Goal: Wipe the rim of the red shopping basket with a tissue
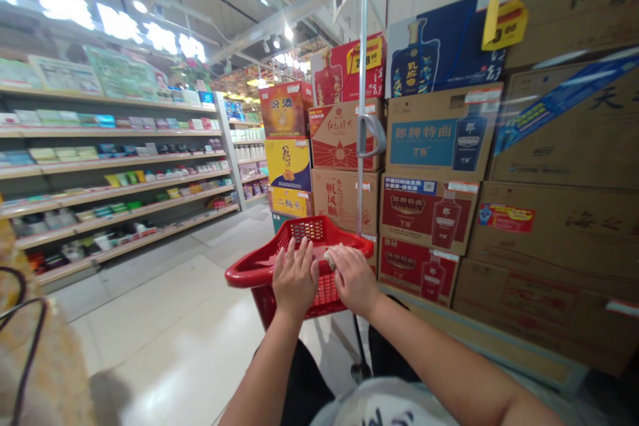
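One red plastic mesh-sided cart point(328, 291), prob. light, stiff; I'd grip rim point(249, 272) by L hand point(295, 277), splayed; R hand point(353, 279) clutches small pale wad point(330, 257).

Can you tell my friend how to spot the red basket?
Find the stacked boxes on the right. In front of their left end is the red basket, left hand and right hand at its rim. Unlike the boxes, its walls are full of little holes.
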Demonstrator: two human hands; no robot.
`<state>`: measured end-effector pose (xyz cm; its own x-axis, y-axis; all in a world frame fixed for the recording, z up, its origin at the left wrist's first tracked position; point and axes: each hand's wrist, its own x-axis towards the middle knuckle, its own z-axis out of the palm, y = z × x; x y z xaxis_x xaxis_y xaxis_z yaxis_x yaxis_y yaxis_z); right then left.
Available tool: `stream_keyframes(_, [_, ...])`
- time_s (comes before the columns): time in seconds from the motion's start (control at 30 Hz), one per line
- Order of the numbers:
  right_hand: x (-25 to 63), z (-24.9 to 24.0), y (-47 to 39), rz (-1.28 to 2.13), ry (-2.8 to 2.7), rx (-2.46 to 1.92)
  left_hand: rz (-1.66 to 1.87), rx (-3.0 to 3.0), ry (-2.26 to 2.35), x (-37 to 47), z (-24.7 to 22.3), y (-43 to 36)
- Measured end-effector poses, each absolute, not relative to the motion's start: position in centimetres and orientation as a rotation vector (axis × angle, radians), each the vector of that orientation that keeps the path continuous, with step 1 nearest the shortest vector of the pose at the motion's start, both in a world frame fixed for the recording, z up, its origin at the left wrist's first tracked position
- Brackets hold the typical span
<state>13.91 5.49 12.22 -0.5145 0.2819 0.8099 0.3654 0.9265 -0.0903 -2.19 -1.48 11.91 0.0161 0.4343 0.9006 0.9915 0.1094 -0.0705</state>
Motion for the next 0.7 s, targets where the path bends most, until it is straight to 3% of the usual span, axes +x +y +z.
stream_keyframes(0.47, [13.7, 13.0, 6.2, -0.082, -2.106, -0.582, -0.805, -1.396, -1.606, -1.4, 12.1, -1.8])
stream_keyframes(0.7, [13.8, 13.2, 5.7, -0.105, -2.174, -0.421, -0.731, -1.540, -1.539, 0.4, 11.0, -2.3])
